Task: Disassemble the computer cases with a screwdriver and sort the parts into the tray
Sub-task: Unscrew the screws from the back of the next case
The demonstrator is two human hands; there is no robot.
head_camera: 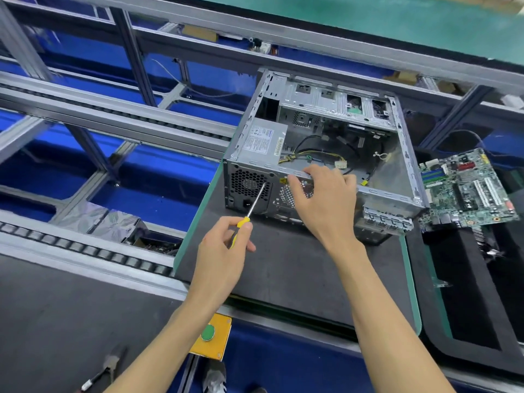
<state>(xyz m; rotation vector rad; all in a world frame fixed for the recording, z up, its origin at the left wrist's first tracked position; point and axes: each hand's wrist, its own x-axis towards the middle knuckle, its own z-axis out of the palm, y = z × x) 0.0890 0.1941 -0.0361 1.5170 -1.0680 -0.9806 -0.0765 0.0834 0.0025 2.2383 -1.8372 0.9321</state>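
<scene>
While computer case [320, 154] lies open on dark mat [283, 265], side panel off, task reads roughly midway. Motherboard [467, 188] already out, resting at right over black tray [465, 293]. Power supply [261, 140] and loose cables still inside case (drive cage too, apparently). Left hand [224, 251] pinches yellow screwdriver [252, 208], fingers curled round handle, tip at rear fan grille near a screw. Right hand [323, 197] grips case top rear edge, fingers hooked over rim, steadying. Left to do: power supply screws, remaining parts into tray.
</scene>
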